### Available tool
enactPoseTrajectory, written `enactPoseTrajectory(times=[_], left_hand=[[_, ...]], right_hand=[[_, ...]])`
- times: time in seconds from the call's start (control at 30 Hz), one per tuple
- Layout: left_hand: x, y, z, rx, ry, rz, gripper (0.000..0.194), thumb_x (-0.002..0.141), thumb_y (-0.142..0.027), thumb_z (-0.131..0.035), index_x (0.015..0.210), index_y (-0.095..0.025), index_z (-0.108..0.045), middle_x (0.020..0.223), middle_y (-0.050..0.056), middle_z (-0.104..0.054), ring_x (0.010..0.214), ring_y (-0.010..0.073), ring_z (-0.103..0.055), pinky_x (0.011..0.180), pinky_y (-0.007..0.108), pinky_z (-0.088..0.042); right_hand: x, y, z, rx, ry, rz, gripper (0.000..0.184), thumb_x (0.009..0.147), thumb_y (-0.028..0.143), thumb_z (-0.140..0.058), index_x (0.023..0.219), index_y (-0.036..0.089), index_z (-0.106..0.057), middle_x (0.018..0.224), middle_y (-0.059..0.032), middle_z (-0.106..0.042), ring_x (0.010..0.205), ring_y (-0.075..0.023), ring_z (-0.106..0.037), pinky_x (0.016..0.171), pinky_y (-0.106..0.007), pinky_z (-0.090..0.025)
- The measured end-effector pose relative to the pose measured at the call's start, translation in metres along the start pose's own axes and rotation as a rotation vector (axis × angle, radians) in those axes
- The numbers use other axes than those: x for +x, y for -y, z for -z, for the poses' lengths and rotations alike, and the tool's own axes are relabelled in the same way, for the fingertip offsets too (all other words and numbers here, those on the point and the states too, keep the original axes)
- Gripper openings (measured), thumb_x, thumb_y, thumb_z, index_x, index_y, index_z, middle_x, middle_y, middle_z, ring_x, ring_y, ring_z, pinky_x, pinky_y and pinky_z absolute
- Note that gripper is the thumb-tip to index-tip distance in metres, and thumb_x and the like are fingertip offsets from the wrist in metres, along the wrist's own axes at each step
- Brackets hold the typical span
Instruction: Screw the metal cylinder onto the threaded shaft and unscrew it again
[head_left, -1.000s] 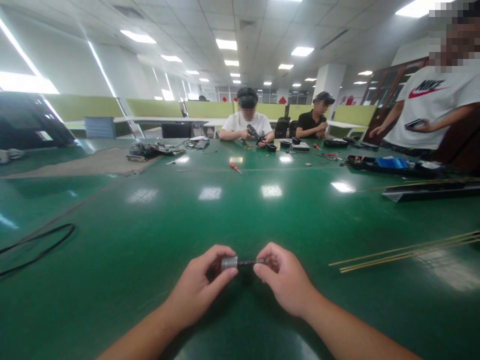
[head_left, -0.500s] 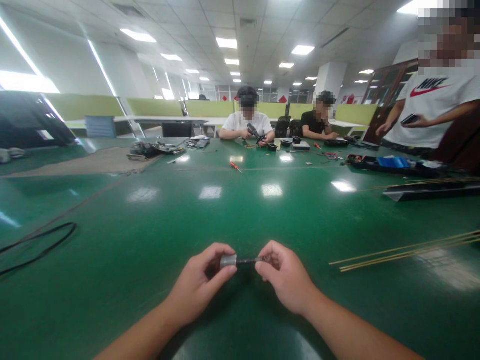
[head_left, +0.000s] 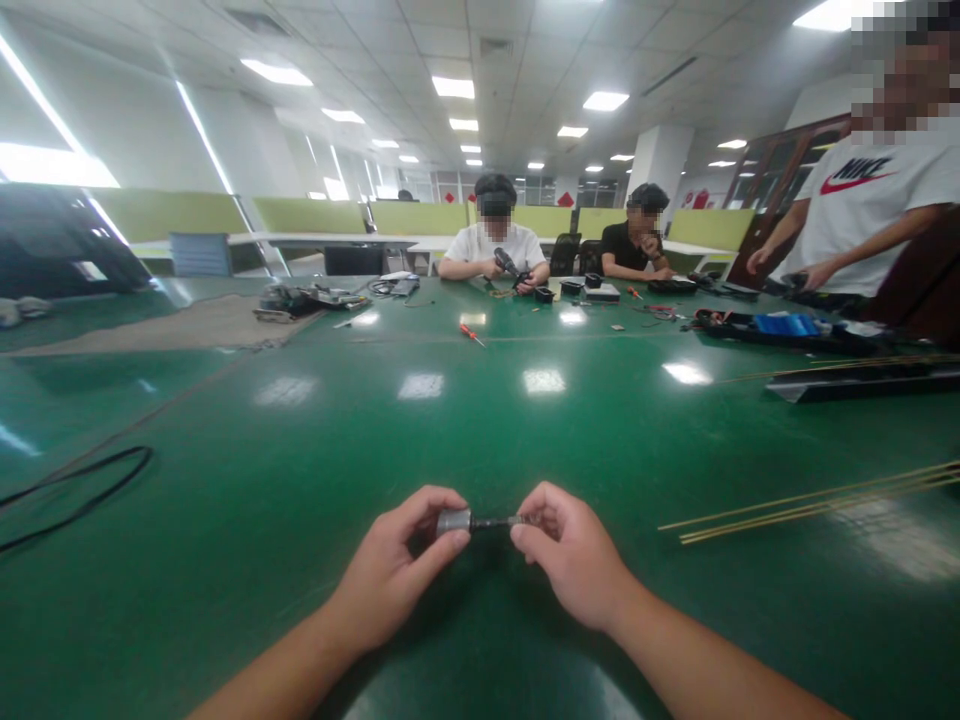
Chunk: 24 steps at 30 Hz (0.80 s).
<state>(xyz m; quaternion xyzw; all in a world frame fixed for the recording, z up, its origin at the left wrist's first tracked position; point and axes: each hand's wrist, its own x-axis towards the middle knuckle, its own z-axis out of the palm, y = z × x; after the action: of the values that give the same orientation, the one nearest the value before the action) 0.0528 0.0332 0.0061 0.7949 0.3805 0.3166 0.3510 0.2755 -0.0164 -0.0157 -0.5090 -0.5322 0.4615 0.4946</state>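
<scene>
Low in the centre of the head view, a silver metal cylinder (head_left: 453, 521) with a thin dark shaft (head_left: 491, 522) lies level above the green table (head_left: 360, 430). My left hand (head_left: 401, 565) is closed on the cylinder, thumb below and fingers over the top. At the shaft's far end, my right hand (head_left: 577, 560) pinches the tip between thumb and fingertips. The fingers of that hand partly hide the tip, so its shape is unclear.
Thin brass-coloured rods (head_left: 810, 502) lie to the right, a black cable loop (head_left: 112, 485) to the left. Farther off are an orange screwdriver (head_left: 471, 334), a black channel (head_left: 862, 382) and a pile of parts (head_left: 307, 298). Two people sit across the table; another stands at right.
The cylinder and my left fingers have shifted very slightly left, while my right hand stays put. At right, the standing person's hand holding a dark object has dropped lower.
</scene>
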Motion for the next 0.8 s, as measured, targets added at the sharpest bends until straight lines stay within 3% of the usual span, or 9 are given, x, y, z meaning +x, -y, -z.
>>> enactPoseTrajectory(times=[0.4, 0.57, 0.7, 0.8], left_hand=[[0.002, 0.005, -0.002, -0.22, -0.046, 0.113, 0.024, 0.091, -0.04, -0.065, 0.106, -0.022, -0.06, 0.082, -0.001, -0.062, 0.065, 0.0135, -0.053, 0.059, 0.022, -0.043], [0.011, 0.012, 0.002, -0.464, -0.164, 0.179, 0.029, 0.083, -0.035, -0.074, 0.082, -0.021, -0.049, 0.073, -0.004, -0.058, 0.063, 0.0132, -0.057, 0.062, 0.023, -0.045], [0.014, 0.008, 0.005, -0.56, -0.297, 0.234, 0.044, 0.074, -0.024, -0.08, 0.063, -0.018, -0.037, 0.08, 0.0, -0.063, 0.074, 0.0145, -0.063, 0.068, 0.022, -0.048], [0.012, -0.008, 0.01, -0.751, -0.401, 0.364, 0.025, 0.076, -0.019, -0.076, 0.07, -0.017, -0.052, 0.084, 0.0, -0.064, 0.077, 0.0128, -0.063, 0.064, 0.018, -0.051]], right_hand=[[0.0, 0.0, 0.0, 0.022, 0.011, 0.01, 0.008, 0.079, 0.021, -0.064, 0.078, 0.019, -0.056, 0.063, 0.0044, -0.054, 0.059, -0.0133, -0.052, 0.059, -0.025, -0.04], [0.001, -0.001, -0.001, 0.058, 0.021, 0.014, 0.013, 0.084, 0.028, -0.064, 0.079, 0.018, -0.058, 0.066, 0.002, -0.059, 0.06, -0.013, -0.055, 0.061, -0.026, -0.043], [0.002, -0.002, -0.001, 0.063, 0.041, 0.027, 0.024, 0.091, 0.037, -0.06, 0.078, 0.017, -0.058, 0.067, 0.0004, -0.061, 0.06, -0.0124, -0.056, 0.062, -0.025, -0.044], [0.002, -0.003, -0.001, 0.07, 0.052, 0.035, 0.028, 0.093, 0.042, -0.059, 0.079, 0.017, -0.057, 0.069, 0.0002, -0.062, 0.06, -0.0123, -0.056, 0.063, -0.025, -0.044]])
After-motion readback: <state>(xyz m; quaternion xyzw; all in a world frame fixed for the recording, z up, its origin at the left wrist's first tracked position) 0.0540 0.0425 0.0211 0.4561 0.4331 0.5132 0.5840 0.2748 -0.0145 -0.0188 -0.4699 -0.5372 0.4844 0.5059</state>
